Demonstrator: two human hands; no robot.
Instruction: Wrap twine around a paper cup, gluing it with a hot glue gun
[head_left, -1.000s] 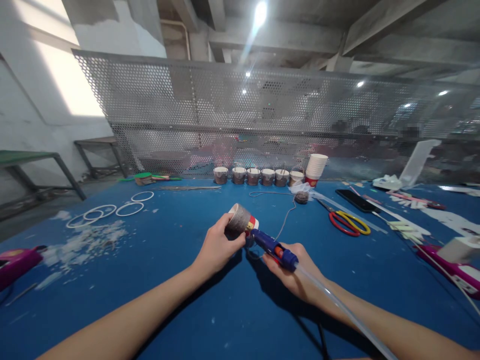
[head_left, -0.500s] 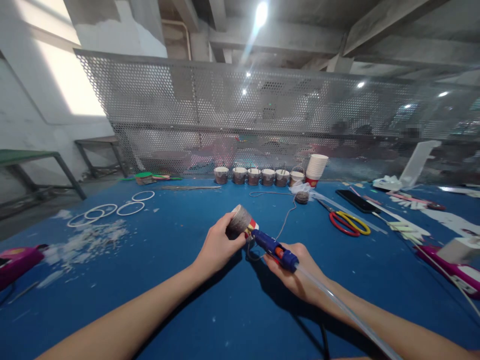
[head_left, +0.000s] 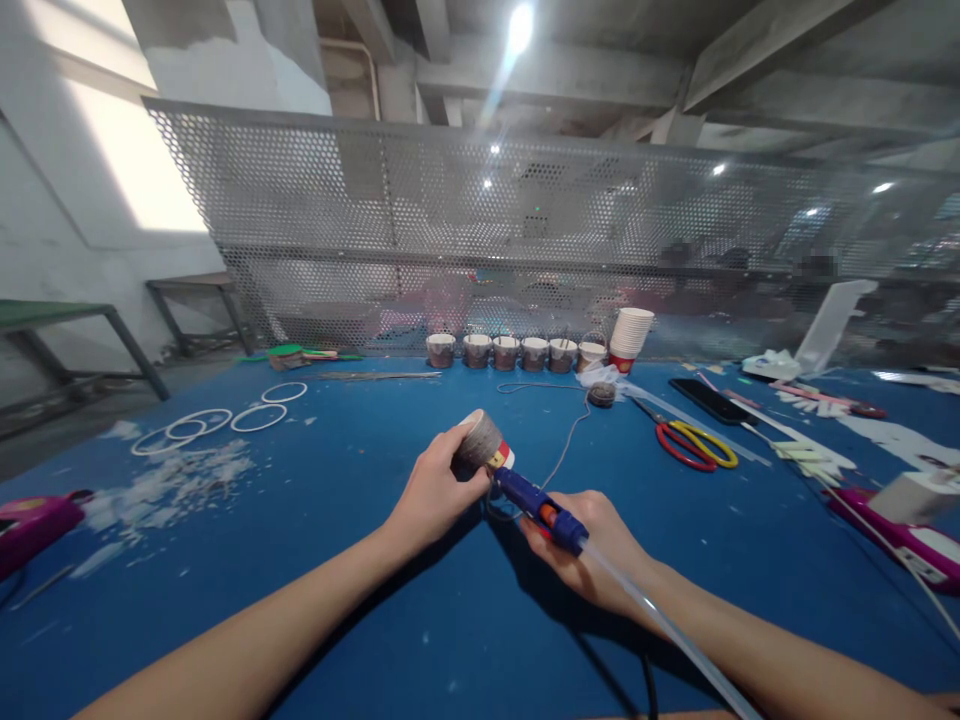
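Note:
Tilted on its side, a paper cup [head_left: 480, 441] partly wrapped in grey cord sits in the grip of my left hand [head_left: 433, 488]; a red and yellow printed band shows past the wrapping. My right hand [head_left: 592, 550] is closed around a blue hot glue gun [head_left: 534, 497], with a long clear glue stick [head_left: 660, 618] trailing from its back. The gun's nozzle points at the cup's printed end, close to or touching it; which, I cannot tell. Grey cord [head_left: 568, 440] runs from the cup back to a small cord ball [head_left: 601, 394].
Several cord-wrapped cups [head_left: 505, 354] line the back beside a stack of paper cups [head_left: 631, 335]. Scissors [head_left: 695, 447], a phone [head_left: 712, 401] and a magenta device [head_left: 892, 540] lie right. White rings [head_left: 259, 417], scraps [head_left: 176, 490] and another magenta device [head_left: 37, 530] lie left. A perforated metal screen [head_left: 420, 220] stands behind.
My right hand has shifted slightly left with the glue gun, its nozzle moving a little left and down along the cup. My left hand and the cup stay nearly still.

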